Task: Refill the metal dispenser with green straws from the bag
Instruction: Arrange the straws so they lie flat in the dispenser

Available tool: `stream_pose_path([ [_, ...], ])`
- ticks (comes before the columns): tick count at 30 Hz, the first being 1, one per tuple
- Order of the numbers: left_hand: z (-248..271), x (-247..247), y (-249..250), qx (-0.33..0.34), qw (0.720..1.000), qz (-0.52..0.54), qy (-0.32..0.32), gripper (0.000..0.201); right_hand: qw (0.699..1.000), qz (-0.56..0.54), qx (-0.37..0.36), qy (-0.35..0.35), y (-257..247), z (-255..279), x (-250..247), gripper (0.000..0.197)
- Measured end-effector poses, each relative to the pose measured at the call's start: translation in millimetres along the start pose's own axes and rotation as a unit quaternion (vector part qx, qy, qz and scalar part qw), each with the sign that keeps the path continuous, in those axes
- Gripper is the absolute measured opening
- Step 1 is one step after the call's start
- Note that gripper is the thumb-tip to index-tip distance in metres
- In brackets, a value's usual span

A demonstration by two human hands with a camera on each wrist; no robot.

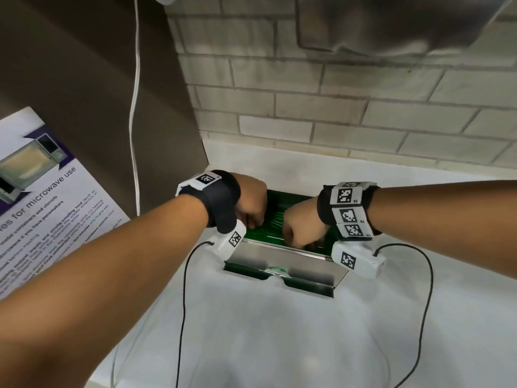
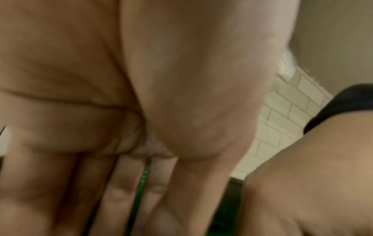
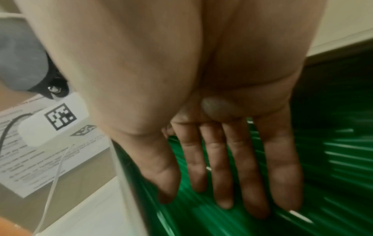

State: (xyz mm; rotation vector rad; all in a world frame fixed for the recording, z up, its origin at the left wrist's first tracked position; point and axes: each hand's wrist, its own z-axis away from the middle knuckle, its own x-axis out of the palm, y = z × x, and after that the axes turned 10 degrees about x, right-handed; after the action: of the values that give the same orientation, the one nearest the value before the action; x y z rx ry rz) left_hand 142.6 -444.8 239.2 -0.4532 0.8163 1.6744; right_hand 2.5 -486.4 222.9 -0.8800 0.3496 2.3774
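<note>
The metal dispenser (image 1: 279, 257) stands on the white counter with its top open and a bed of green straws (image 1: 275, 217) inside. Both my hands reach down into it from above. My left hand (image 1: 250, 205) is at the left end; in the left wrist view its fingers (image 2: 121, 183) lie straight and a green straw (image 2: 144, 180) shows between two of them. My right hand (image 1: 299, 226) is at the right end, with its fingers (image 3: 244, 167) stretched flat on the straws (image 3: 333, 159) beside the dispenser wall (image 3: 123, 175). No bag is in view.
A microwave-use poster (image 1: 42, 205) hangs on the brown panel (image 1: 92, 79) to the left, with a white cable (image 1: 136, 107) running down it. The pale brick wall (image 1: 335, 107) stands just behind the dispenser. The white counter (image 1: 279, 331) stretches in front. Black cables (image 1: 183, 303) trail from both wrists.
</note>
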Motion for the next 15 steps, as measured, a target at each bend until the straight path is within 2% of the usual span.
stream_pose_path([
  [3, -7.1, 9.6, 5.0, -0.020, 0.998, -0.056, -0.006, 0.029, 0.998, 0.054, 0.018, 0.036, -2.0, -2.8, 6.1, 0.021],
  [4, -7.8, 11.9, 8.2, -0.028, 0.997, -0.066, -0.008, 0.031, 0.996, 0.071, 0.026, 0.040, -0.9, -3.0, 6.4, 0.024],
  [6, -11.1, 15.9, 11.0, -0.030, 0.996, -0.081, -0.023, 0.031, 0.995, 0.093, 0.034, 0.029, 2.4, 0.4, 5.5, 0.029],
  [8, -13.3, 19.1, 5.7, -0.033, 0.994, -0.092, -0.041, 0.036, 0.994, 0.106, 0.032, 0.000, 5.6, 3.9, 5.8, 0.023],
  [11, -10.9, 23.1, -5.1, -0.053, 0.998, -0.039, -0.012, 0.039, 0.993, 0.115, 0.029, -0.023, 3.8, 8.6, 10.0, 0.037],
  [14, -9.5, 15.2, -0.7, -0.051, 0.998, -0.017, -0.012, 0.038, 0.992, 0.122, 0.034, -0.024, 2.1, 8.5, 11.8, 0.034],
  [15, -12.2, 10.1, 3.9, -0.051, 0.998, -0.020, -0.039, 0.036, 0.992, 0.117, 0.038, -0.021, 2.8, 7.4, 11.1, 0.032],
])
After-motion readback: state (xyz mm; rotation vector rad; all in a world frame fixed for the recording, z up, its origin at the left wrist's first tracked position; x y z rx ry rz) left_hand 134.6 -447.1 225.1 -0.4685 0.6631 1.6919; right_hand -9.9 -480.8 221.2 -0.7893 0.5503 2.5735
